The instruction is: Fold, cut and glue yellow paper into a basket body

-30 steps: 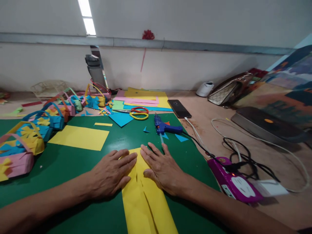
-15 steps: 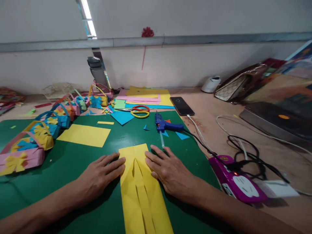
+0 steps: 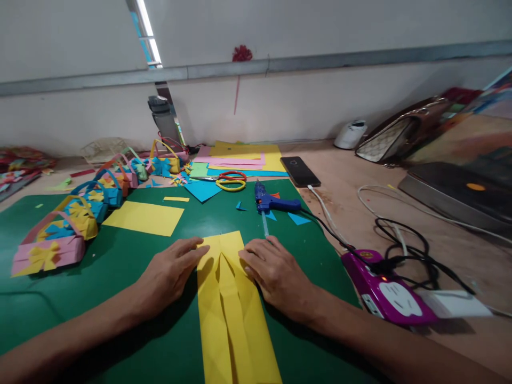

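Note:
A folded sheet of yellow paper (image 3: 230,290) lies lengthwise in front of me, with creases and a raised, pointed opening near its far end. My left hand (image 3: 172,269) is at its upper left edge, fingers bent and tips on the paper. On the opposite edge, my right hand (image 3: 276,272) has curled fingers closed at the paper's side. Both thumbs are hard to make out. Just beyond the right hand lies a blue hot glue gun (image 3: 276,202) with a clear glue stick in it.
Paper baskets (image 3: 50,256) with bows line the left side. A flat yellow sheet (image 3: 144,217), scissors (image 3: 232,180) and stacked coloured paper (image 3: 240,154) lie beyond. At right are a phone (image 3: 300,172), a purple power strip (image 3: 390,290) and tangled cables (image 3: 424,256).
Both hands have gone from flatter, stretched fingers to more bent ones at the paper's edges. The view has shifted slightly. The folded paper stays nearly in place.

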A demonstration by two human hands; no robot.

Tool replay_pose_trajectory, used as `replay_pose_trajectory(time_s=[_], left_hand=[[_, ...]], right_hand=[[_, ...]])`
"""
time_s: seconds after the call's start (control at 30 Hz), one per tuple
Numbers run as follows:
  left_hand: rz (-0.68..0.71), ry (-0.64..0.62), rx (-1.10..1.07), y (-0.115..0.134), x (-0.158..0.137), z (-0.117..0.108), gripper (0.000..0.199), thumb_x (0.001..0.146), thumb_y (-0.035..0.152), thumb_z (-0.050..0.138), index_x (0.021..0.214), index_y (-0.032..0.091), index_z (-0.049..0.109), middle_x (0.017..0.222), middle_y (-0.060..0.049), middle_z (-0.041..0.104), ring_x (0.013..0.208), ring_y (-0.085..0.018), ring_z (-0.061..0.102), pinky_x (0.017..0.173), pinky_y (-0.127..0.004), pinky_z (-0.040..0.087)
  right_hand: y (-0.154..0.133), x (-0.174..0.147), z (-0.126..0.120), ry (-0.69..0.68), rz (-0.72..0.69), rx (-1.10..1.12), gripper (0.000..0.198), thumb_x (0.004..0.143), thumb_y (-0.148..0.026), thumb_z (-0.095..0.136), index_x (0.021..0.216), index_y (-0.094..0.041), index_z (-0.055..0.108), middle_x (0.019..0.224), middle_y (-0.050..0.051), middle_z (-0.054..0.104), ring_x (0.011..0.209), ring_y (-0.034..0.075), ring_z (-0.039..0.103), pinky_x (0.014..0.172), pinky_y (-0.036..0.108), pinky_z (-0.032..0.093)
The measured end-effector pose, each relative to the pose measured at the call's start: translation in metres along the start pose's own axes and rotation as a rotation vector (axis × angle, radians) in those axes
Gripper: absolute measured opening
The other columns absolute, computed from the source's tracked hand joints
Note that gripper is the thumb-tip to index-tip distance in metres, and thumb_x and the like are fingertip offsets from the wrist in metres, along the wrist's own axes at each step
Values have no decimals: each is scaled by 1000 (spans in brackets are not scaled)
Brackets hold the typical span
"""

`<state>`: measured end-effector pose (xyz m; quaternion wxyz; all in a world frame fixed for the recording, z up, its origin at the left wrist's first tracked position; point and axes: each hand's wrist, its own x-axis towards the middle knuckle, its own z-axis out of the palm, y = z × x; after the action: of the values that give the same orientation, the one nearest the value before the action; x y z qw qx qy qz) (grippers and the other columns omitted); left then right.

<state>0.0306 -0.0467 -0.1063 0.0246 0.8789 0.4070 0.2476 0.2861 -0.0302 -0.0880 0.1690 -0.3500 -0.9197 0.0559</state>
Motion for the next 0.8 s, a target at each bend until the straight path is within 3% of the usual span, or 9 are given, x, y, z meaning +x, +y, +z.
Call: replay_pose_trajectory(time_s=[0.1,0.17,0.3,0.4,0.53,0.63,0.8], left_hand=[[57,-14,-102,10,8,-12,43,88,3,32,123,21,51,99,-8,53,80,-14,56,66,-25,50],[86,-111,-131,16,16,-20,48,84,-1,32,120,22,52,90,-5,48,70,-12,51,62,-24,46],[78,-382,-129,20,33,-30,49,77,-4,35,109,22,60,86,-4,48,69,-14,52,64,-26,44],[82,-509,-81,17,42,-32,51,74,-5,37,108,24,61,85,-3,52,70,-15,54,63,-24,42],[116,-548,-29,7,46,-31,47,75,-4,38,103,23,64,86,-4,59,67,-15,57,59,-23,41],[107,-527,-135,-2,47,-29,38,78,-2,37,93,19,65,84,-5,63,67,-15,60,59,-22,40],[78,-494,-330,-13,50,-25,28,80,1,38,86,15,62,82,-5,66,75,-15,60,67,-21,42]], right_hand=[[1,0,-4,82,-73,144,23,88,-8,41,101,-15,59,91,10,58,86,20,52,76,34,43],[1,-1,-6,95,-109,215,26,85,-5,41,101,-15,58,91,9,55,85,19,51,72,30,44],[-1,2,-12,21,-123,271,35,75,2,42,100,-15,60,90,6,50,82,16,50,68,26,43],[-4,9,-18,-96,-99,239,47,66,7,45,103,-18,62,91,5,50,80,15,50,67,25,42],[-7,22,-28,-287,-121,147,44,64,5,52,98,-20,65,90,4,54,79,15,52,63,25,39],[-7,34,-35,-405,-90,70,32,69,1,51,89,-18,67,86,5,58,77,17,54,60,25,37],[0,55,-43,-524,24,220,35,74,4,43,94,-13,66,90,6,65,81,16,56,67,23,38]])
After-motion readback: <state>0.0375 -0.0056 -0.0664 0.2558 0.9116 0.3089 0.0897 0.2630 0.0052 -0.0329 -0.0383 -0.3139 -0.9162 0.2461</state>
